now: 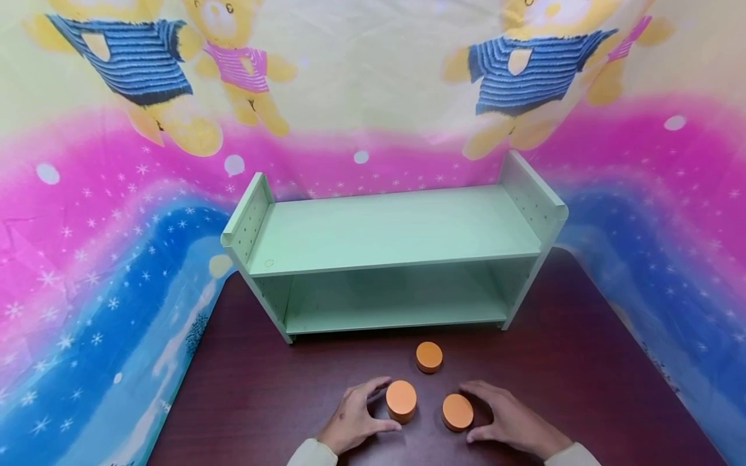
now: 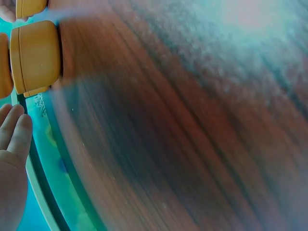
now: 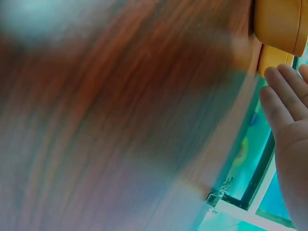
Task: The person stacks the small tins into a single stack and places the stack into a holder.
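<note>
Left cylinder (image 1: 401,400): orange, round, on the tabletop (image 1: 233,401) at 3 o'clock from my left hand (image 1: 351,417) – within the curve of finger and thumb.
Right cylinder (image 1: 457,412): orange, at 9 o'clock from my right hand (image 1: 509,417), just beside the gap between its fingers and thumb.
Far cylinder (image 1: 429,357): at 1 o'clock from the left cylinder, 11 o'clock from the right one; about equally near both hands, beyond the reach of either curve.
Axis: all three stood upright, round lids uppermost, so no long side lay along the table. The left cylinder looked the tallest.
Left hand pose: wrist at 8 o'clock from its cylinder, fingers spread from thumb in a C, no grip taken. Contact at the thumb tip – could not tell.
Right hand pose: wrist at 4 o'clock from its cylinder, a mirrored C, fingers nearly straight in the right wrist view, nothing gripped. Touch or slight gap: could not tell.
Key relation: each near cylinder sat inward of its own hand, the pair side by side between my palms.
Green shelf (image 1: 384,226): at 12 o'clock, beyond all three cylinders, its lower level facing me.
</note>
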Available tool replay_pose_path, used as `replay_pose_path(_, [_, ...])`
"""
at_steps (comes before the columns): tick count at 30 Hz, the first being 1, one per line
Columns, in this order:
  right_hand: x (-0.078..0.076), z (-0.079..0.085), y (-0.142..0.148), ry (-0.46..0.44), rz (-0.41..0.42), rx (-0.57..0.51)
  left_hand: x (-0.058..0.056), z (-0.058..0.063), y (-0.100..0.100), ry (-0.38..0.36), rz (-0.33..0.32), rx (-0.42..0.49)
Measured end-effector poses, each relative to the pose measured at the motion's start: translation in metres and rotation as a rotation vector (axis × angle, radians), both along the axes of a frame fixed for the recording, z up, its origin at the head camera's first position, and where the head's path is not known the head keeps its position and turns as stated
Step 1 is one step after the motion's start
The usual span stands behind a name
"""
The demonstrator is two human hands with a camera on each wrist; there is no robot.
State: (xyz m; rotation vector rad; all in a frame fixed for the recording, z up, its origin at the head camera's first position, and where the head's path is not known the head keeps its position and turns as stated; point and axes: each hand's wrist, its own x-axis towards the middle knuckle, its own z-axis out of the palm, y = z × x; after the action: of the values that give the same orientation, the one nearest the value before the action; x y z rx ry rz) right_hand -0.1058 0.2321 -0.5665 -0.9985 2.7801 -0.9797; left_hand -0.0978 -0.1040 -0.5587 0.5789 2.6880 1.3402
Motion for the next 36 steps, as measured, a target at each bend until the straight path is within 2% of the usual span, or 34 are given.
replay_pose_path(7, [-0.0017, 0.0027, -0.0005, -0.101, 0.003, 0.045, -0.0005, -0.0016, 0.0025, -0.024, -0.029, 0.074])
replay_pose_path(11, [-0.0023, 0.0029, -0.0013, -0.146, -0.002, 0.054, -0.0010, -0.0028, 0.0039, -0.033, -0.019, 0.065])
replay_pose_path(21, [-0.0026, 0.0011, -0.0052, -0.186, -0.014, 0.043, -0.0031, -0.0053, 0.0046, -0.008, -0.014, 0.070])
replay_pose_path(28, [-0.0031, -0.0009, -0.0070, -0.174, -0.025, 0.044, -0.0041, -0.0049, 0.0050, 0.002, -0.017, 0.073])
replay_pose_path(36, [-0.0060, -0.0021, -0.0077, -0.251, -0.032, 0.038, -0.0046, -0.0057, 0.0047, 0.006, -0.025, 0.069])
